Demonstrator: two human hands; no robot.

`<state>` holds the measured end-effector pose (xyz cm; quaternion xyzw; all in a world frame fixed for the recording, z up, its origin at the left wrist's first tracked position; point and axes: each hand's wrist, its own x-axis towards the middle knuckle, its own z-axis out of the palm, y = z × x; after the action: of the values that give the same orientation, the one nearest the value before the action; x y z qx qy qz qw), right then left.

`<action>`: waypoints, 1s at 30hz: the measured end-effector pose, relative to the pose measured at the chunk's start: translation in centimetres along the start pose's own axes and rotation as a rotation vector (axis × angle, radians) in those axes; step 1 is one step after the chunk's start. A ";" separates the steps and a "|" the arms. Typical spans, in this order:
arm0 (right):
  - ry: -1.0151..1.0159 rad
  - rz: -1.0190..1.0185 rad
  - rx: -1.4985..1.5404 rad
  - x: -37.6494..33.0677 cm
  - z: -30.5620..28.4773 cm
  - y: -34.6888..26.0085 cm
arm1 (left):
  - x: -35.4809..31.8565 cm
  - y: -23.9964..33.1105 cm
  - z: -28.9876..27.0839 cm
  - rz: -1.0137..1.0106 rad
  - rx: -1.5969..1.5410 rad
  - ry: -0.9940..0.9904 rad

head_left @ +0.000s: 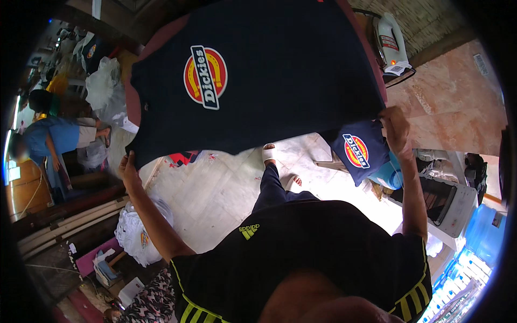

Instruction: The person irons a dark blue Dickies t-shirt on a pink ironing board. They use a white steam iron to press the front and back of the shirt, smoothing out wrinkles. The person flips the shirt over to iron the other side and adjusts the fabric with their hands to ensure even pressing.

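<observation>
A dark navy T-shirt [285, 70] with a red, yellow and white chest print lies spread sideways over a board with a dark red cover [371, 48]. Its near edge hangs past the board toward me. At the left, my left hand [128, 168] pinches the tip of what looks like a sleeve. My right hand [397, 131] is closed on the lower hem corner at the right, so the near edge runs between both hands. An iron [390, 43] with a white body and a lit orange light rests on a stand beyond the board's right side.
A second navy shirt [355, 151] with the same print is draped by a blue tub [389, 173] near my right arm. White plastic bags [142, 226] sit left on the tiled floor [215, 183]. Another person [54, 134] in blue is at far left.
</observation>
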<state>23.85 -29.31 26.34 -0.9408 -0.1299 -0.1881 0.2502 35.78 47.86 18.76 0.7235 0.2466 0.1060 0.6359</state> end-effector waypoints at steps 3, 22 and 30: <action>-0.007 -0.023 -0.015 -3.5 0.8 -0.9 | -3.1 -3.0 -0.4 -0.026 -0.031 -0.005; -0.411 0.077 0.340 18.8 14.9 -3.5 | 8.6 2.8 12.5 0.580 0.622 0.176; -0.164 -0.177 0.210 38.7 29.2 -6.1 | 15.4 7.4 17.6 0.383 1.114 0.058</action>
<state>64.81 -3.20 21.68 -0.9066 -0.2514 -0.1172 0.3180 58.80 39.64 20.55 0.9770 0.1473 0.0934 0.1228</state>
